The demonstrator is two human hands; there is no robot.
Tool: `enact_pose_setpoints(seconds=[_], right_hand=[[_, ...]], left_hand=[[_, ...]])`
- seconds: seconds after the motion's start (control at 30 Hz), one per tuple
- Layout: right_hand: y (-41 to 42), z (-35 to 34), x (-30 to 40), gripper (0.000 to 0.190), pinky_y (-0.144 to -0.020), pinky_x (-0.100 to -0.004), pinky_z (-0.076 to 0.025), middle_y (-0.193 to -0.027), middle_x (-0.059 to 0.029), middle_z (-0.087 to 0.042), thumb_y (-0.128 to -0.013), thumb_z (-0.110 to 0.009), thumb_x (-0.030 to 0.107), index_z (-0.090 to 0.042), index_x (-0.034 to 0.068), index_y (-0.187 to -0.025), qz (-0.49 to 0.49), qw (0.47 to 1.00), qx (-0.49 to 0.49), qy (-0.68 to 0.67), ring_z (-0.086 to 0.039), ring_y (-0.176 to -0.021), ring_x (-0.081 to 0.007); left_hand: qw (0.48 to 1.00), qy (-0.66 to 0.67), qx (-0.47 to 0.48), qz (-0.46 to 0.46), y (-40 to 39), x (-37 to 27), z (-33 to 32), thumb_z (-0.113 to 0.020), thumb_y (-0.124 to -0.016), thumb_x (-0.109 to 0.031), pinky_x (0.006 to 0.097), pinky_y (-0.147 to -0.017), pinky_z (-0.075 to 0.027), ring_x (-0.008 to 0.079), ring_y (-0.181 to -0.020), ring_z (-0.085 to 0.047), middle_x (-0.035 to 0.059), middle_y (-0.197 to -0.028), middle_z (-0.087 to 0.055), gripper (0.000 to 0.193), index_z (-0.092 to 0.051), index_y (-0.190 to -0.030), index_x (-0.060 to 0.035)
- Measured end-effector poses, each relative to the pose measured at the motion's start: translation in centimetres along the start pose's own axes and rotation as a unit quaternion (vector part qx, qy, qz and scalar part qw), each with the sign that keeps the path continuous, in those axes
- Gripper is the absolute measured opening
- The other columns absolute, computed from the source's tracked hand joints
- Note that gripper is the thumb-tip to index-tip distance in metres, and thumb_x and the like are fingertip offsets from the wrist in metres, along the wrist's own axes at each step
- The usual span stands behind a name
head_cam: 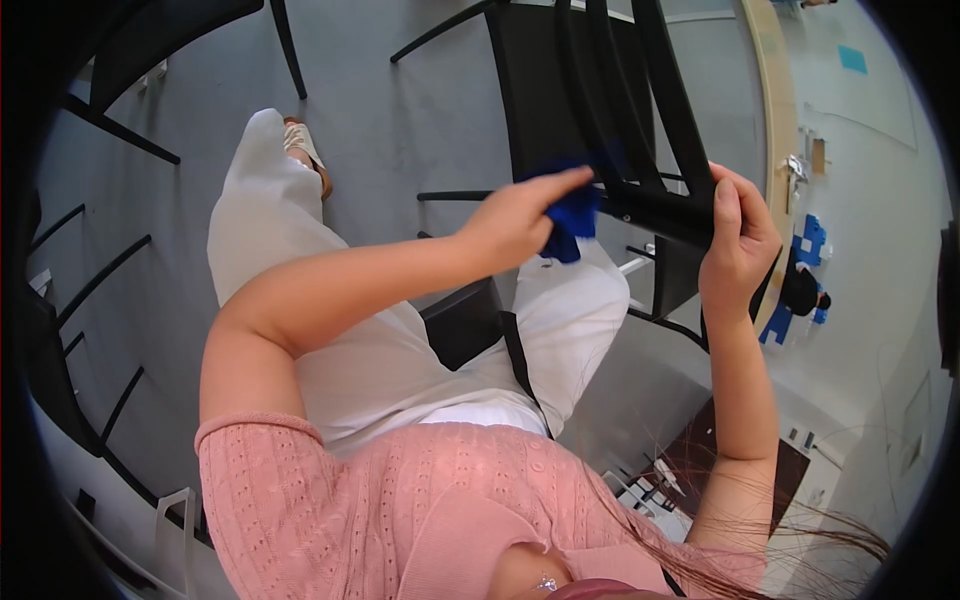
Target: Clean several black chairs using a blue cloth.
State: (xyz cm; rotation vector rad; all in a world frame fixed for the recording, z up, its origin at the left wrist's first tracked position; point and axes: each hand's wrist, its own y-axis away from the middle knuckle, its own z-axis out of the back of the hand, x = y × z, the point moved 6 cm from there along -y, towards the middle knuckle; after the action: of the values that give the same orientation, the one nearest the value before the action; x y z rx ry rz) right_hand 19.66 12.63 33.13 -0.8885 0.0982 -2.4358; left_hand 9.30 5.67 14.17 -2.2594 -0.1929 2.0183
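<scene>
My left hand (510, 221) is closed on a bunched blue cloth (574, 225), its index finger stretched out. The cloth lies against or just beside the rail at the end of a black slatted chair back (664, 214); the fingers are slightly blurred. With thumb and fingers, my right hand (739, 232) grips the corner of that same rail. Several curved slats run up from the rail, past the chair's dark seat (570, 90). A black bag (465, 322) with a strap rests at my lap, over pale trousers.
Other black chairs (172, 45) stand on the grey floor (360, 135) at upper left and along the left edge (56, 375). A light wood-coloured edge (772, 90) runs down the right. Beyond it is a person in black (801, 292) near blue items. A dark brown surface (697, 450) lies at lower right.
</scene>
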Motion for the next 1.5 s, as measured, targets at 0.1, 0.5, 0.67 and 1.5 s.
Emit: enact_pose_setpoints(seconds=[0.1,0.5,0.67,1.5], right_hand=[[0.0,-0.2,0.3,0.021,-0.054,-0.0171,-0.025,-0.073,0.0066,-0.055,-0.096,-0.054,0.011,-0.068,-0.002,-0.102,0.012,1.000,-0.001,0.007,-0.035,-0.061,0.0001],[0.2,-0.3,0.1,0.021,-0.057,-0.0160,-0.030,-0.079,0.0042,-0.060,-0.096,-0.055,0.011,-0.068,-0.003,-0.102,0.018,1.000,-0.018,-0.001,-0.041,-0.065,-0.0002],[0.1,0.1,0.2,0.021,-0.061,-0.0155,-0.034,-0.084,0.0022,-0.063,-0.096,-0.055,0.011,-0.068,-0.003,-0.102,0.001,1.000,-0.014,0.002,-0.045,-0.069,-0.0011],[0.1,-0.1,0.4,0.020,-0.055,-0.0167,-0.026,-0.074,0.0063,-0.055,-0.095,-0.055,0.012,-0.069,-0.002,-0.102,0.015,0.999,-0.031,0.005,-0.036,-0.061,0.0003]], left_hand=[[0.991,0.008,-0.120,0.052,-0.9,3.6,3.4,-0.033,-0.083,0.006,0.0324,-0.095,-0.048,0.0290,-0.106,-0.063,0.0147,-0.126,-0.058,0.054,-0.047,-0.135,-0.0027],[0.972,-0.077,-0.177,0.133,-2.5,5.8,7.1,-0.046,-0.090,-0.012,0.0350,-0.089,-0.050,0.0260,-0.115,-0.057,0.0142,-0.118,-0.061,0.034,-0.060,-0.121,-0.0074],[0.831,-0.528,-0.146,-0.098,-3.4,0.5,8.0,-0.064,-0.081,-0.010,0.0431,-0.091,-0.046,0.0305,-0.103,-0.057,0.0059,-0.127,-0.057,0.039,-0.063,-0.120,-0.0156],[0.995,0.020,-0.054,0.079,-6.1,5.1,8.3,-0.066,-0.084,-0.033,0.0347,-0.072,-0.052,0.0230,-0.078,-0.066,0.0133,-0.085,-0.067,0.040,-0.064,-0.104,0.0010]])
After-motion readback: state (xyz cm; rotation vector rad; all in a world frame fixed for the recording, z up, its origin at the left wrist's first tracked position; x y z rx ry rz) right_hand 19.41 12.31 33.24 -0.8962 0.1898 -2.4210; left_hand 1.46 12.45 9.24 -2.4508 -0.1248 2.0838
